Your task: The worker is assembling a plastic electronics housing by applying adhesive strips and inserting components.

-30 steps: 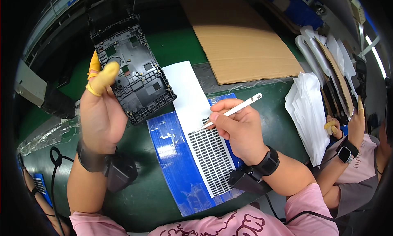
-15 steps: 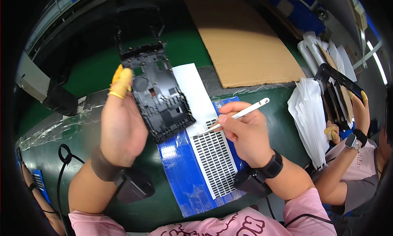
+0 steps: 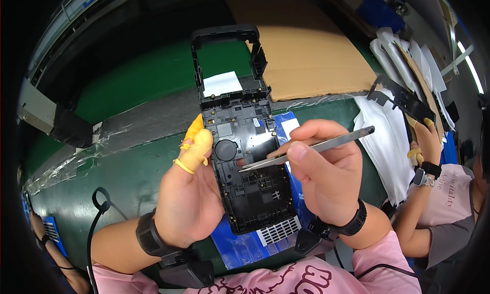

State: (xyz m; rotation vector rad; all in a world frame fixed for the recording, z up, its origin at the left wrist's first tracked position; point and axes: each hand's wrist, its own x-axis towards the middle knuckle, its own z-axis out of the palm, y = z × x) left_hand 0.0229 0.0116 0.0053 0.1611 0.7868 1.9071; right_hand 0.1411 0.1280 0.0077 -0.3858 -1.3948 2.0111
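Note:
My left hand (image 3: 188,194), with yellow finger cots on its thumb and a finger, grips the left edge of a black plastic housing (image 3: 255,189). The housing has an open frame at its far end and ribs, small brass-coloured inserts and a round recess inside. In my right hand (image 3: 332,176) is a pair of metal tweezers (image 3: 334,142), pinched between thumb and fingers. Their tips lie over the housing's inner face, just below the round recess. Whether the tips hold anything or touch the housing, I cannot tell. Underneath, a white sheet with small black rectangles (image 3: 280,231) is partly hidden.
The sheet lies on a blue board (image 3: 230,245) on the green table. A large cardboard sheet (image 3: 316,64) lies beyond. To the right stand white foam sleeves (image 3: 380,146), and a co-worker's hands hold another black part (image 3: 406,103). A black cable (image 3: 90,233) loops at left.
The housing has swung upright and moved right and nearer, over the sheet. The tweezers have lifted off the sheet and moved over the housing.

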